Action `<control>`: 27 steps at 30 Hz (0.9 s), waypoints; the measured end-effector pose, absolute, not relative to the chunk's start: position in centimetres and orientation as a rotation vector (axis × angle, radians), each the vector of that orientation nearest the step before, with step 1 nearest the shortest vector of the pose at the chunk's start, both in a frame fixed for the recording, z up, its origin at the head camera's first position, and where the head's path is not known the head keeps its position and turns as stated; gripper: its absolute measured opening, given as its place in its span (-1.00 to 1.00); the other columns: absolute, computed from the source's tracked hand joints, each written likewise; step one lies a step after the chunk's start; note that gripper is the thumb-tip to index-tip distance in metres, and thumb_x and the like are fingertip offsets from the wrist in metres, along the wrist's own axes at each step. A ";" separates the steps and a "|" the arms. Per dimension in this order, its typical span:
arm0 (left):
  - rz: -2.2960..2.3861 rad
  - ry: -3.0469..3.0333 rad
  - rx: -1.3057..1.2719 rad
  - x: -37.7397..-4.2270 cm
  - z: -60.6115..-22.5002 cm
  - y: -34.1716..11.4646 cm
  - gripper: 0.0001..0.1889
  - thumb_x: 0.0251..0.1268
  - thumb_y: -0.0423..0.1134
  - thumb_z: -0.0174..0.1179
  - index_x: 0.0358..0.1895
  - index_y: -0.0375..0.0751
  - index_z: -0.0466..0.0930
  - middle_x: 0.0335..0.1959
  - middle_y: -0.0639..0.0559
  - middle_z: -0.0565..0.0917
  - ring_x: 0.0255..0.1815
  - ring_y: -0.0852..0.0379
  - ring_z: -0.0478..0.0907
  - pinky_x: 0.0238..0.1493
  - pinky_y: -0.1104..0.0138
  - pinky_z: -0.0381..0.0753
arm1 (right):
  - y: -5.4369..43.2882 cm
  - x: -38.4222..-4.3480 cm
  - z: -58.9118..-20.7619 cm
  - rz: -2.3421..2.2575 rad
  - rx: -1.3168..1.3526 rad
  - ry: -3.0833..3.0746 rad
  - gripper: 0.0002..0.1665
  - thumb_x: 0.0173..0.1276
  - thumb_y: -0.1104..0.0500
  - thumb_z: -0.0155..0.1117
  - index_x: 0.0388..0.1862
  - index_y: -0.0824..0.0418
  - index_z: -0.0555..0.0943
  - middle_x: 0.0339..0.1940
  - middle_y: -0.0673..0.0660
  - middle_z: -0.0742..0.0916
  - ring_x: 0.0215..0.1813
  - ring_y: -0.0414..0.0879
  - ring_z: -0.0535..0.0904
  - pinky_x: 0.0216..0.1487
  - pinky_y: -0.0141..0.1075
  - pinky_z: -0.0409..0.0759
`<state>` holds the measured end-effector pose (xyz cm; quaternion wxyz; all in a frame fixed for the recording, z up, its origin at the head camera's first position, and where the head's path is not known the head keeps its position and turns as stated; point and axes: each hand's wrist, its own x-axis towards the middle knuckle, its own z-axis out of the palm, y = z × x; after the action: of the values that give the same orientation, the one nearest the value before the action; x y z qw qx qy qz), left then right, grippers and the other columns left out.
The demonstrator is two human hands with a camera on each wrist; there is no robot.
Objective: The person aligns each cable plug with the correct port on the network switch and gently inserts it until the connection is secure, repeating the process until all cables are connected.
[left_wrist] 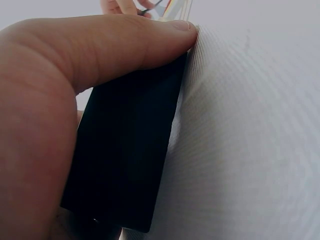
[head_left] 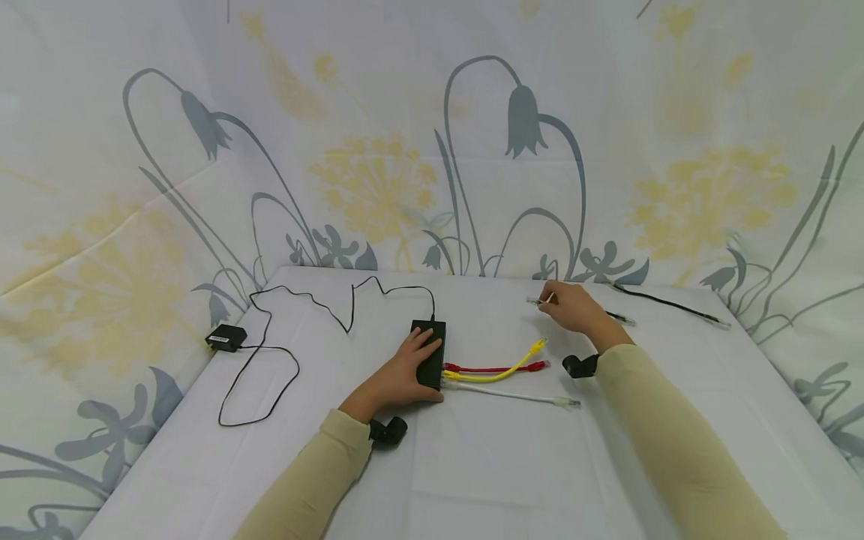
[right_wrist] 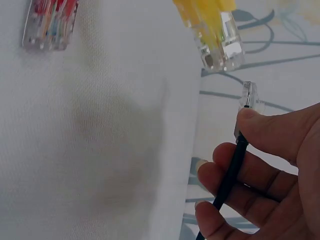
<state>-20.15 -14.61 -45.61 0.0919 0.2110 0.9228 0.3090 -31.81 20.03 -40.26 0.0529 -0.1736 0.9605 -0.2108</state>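
My left hand (head_left: 403,369) holds a black network switch (head_left: 432,370) on the table, thumb at its near end and fingers over the top. In the left wrist view the thumb presses along one side of the switch (left_wrist: 130,145). Red (head_left: 496,370), yellow (head_left: 493,378) and white (head_left: 509,393) network cables run rightward from the switch, their far plugs loose. Farther right, my right hand (head_left: 572,306) pinches a black network cable (right_wrist: 230,180) just behind its clear plug (right_wrist: 248,95). That plug points left, toward the switch side.
A thin black cord (head_left: 312,298) joins the switch to a power adapter (head_left: 226,337) at the left table edge. Another black network cable (head_left: 668,302) lies at the back right. Flower-patterned cloth (head_left: 378,187) rises behind the table.
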 end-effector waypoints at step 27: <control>0.904 2.743 0.622 -20.3 -45.6 -14.6 0.02 -0.01 0.06 0.45 0.54 0.09 0.07 0.61 0.13 -0.10 0.63 0.05 -0.35 0.49 -0.07 0.07 | 15.9 -30.6 -39.1 -0.620 -0.664 2.819 -0.82 0.40 0.14 0.18 -0.12 0.21 0.57 -0.25 0.19 0.70 -0.31 -0.05 0.55 -0.26 -0.22 0.52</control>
<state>-20.33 -14.60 -45.65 0.0937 0.2098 0.9244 0.3046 -30.61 15.90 -39.13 0.0898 -0.2233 0.9479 -0.2085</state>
